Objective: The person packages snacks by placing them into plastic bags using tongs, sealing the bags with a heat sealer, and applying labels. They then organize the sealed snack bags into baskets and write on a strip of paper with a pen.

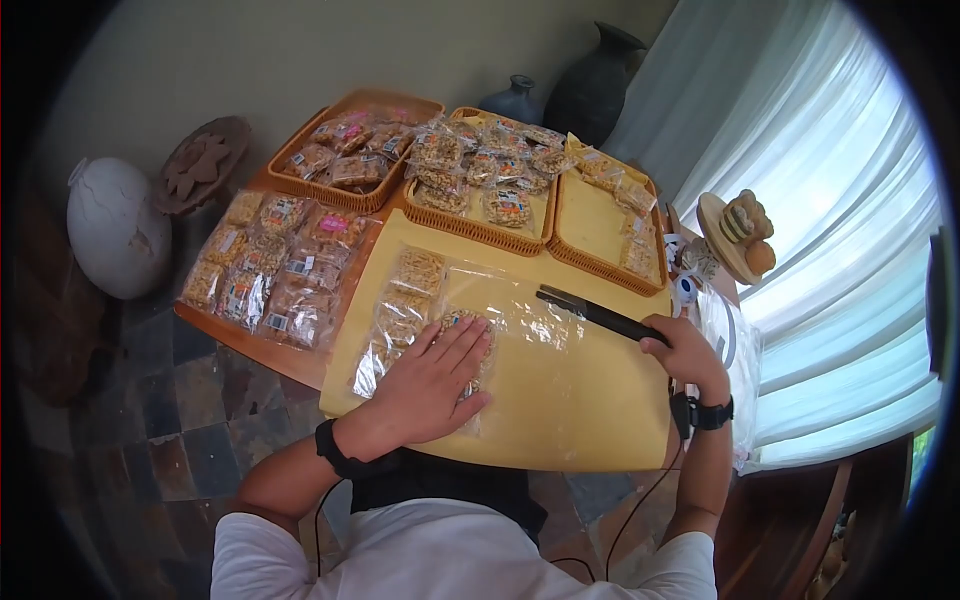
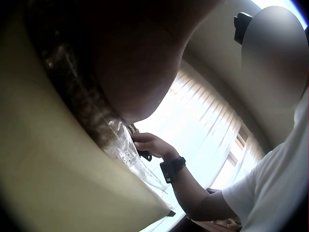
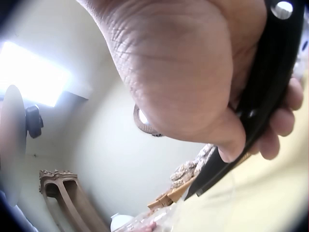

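My left hand (image 1: 425, 385) lies flat with fingers stretched out, pressing on a clear-wrapped snack packet (image 1: 463, 318) that it mostly covers. From there a clear plastic film (image 1: 520, 300) spreads to the right over the yellow sheet (image 1: 560, 400). My right hand (image 1: 690, 352) grips the handle end of a long, slim black tool (image 1: 615, 320) with silver rivets, its kind unclear. The tool's far end points left and overlaps the film's right part in the head view. In the right wrist view, the fingers curl round the black handle (image 3: 275, 63). More snack packets (image 1: 405, 310) lie left of my left hand.
Rows of wrapped packets (image 1: 265, 265) lie on the wooden table's left side. Behind stand three wicker trays: a left one (image 1: 330, 195), a middle one (image 1: 480, 232) and a right one (image 1: 610, 277), each holding packets. Round wooden decorations (image 1: 725, 245) stand at the right, near a white curtain (image 1: 830, 200).
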{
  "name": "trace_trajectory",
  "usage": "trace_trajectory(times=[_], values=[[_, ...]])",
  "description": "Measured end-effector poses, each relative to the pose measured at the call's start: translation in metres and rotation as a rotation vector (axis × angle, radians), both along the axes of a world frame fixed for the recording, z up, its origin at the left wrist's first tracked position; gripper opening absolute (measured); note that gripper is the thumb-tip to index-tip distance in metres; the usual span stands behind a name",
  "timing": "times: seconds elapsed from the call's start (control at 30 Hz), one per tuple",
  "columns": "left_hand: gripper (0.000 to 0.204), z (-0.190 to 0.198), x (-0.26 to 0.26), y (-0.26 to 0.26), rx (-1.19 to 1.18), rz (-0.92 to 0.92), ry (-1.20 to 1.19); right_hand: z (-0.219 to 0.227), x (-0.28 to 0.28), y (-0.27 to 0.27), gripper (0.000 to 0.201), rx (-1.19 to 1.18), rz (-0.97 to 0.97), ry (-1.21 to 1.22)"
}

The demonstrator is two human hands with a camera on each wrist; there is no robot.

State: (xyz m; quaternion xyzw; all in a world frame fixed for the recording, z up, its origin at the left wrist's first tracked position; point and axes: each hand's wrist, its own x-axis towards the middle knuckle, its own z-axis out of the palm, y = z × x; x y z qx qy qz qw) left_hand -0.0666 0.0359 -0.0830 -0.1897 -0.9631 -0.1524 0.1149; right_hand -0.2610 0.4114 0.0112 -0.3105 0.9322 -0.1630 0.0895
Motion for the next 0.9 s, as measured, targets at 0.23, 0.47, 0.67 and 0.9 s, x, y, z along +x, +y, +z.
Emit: trace_trajectory(times=[0.23, 0.47, 0.67, 0.9], values=[[0.073, -0.002, 0.001, -0.001, 0.006, -0.003, 0.033, 0.108, -0.046, 0.027, 0.042, 0.007, -0.338, -0.296], [0.073, -0.009, 0.001, -0.002, 0.007, 0.0, 0.054, 0.105, -0.085, -0.098, 0.049, 0.082, -0.235, -0.343], [0.073, -0.01, 0.001, -0.002, 0.015, 0.007, 0.074, 0.104, -0.122, -0.157, 0.054, 0.515, -0.17, -0.054], [0.073, -0.011, 0.002, -0.002, 0.038, 0.012, 0.078, 0.077, -0.15, -0.155, 0.043, 0.262, -0.256, -0.496]])
